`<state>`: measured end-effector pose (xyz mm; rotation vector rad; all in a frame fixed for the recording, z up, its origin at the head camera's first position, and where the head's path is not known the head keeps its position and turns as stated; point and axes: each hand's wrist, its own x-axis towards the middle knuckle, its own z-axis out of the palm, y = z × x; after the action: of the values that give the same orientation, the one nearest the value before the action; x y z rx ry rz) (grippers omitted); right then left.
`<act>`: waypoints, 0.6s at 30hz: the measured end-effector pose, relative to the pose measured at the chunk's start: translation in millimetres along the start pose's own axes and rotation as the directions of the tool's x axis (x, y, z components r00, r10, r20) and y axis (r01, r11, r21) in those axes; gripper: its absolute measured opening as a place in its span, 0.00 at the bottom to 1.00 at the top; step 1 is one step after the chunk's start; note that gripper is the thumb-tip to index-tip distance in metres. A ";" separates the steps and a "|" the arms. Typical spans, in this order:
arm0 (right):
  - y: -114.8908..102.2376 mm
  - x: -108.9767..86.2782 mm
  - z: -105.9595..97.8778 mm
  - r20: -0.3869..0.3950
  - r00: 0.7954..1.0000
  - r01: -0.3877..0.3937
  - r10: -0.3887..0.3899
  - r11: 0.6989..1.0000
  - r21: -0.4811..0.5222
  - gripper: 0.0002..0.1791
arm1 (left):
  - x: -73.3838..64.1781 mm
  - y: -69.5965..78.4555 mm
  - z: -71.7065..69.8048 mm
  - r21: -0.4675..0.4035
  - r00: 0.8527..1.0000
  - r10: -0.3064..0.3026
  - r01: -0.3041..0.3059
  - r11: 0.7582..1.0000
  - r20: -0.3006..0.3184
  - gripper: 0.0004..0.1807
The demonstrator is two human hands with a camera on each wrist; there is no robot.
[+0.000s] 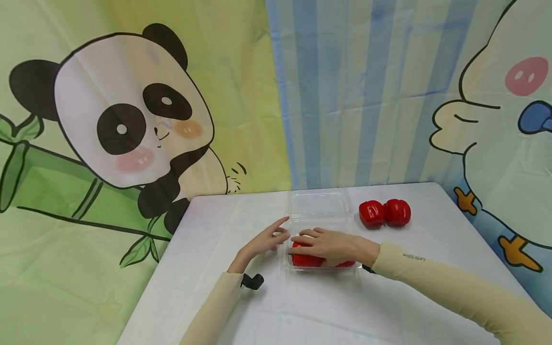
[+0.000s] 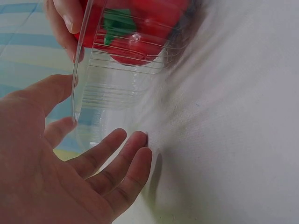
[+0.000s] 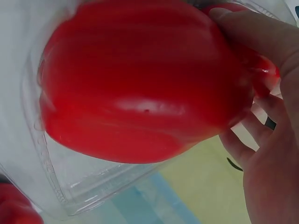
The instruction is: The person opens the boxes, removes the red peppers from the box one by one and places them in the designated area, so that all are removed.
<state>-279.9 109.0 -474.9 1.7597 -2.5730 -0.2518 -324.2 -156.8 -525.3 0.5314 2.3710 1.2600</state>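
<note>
A clear plastic box (image 1: 323,269) with its lid (image 1: 320,204) folded back holds red bell peppers. One bell pepper (image 1: 307,260) lies at the box's left side, its green stem (image 2: 118,23) showing through the wall in the left wrist view. My right hand (image 1: 334,245) reaches over the box and grips this pepper, thumb against its near side. Another bell pepper (image 3: 140,84) lies in the box closer to the right wrist, partly under that hand in the head view. My left hand (image 1: 262,243) is at the box's left edge, fingers spread and loosely bent, holding nothing.
Two more red bell peppers, one on the left (image 1: 372,214) and one on the right (image 1: 397,212), sit side by side on the white table (image 1: 241,220), right of the lid. Cartoon-printed curtains (image 1: 241,96) hang behind the table.
</note>
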 end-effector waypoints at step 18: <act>2.2 -1.6 -17.1 -0.021 1.000 -0.005 0.006 0.998 0.062 0.56 | -0.1 -0.2 0.0 0.001 1.000 0.001 -0.001 1.000 -0.005 0.36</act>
<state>-279.6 109.1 -457.6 1.7649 -2.5981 -0.1539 -324.1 -156.9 -525.4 0.5306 2.3761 1.2625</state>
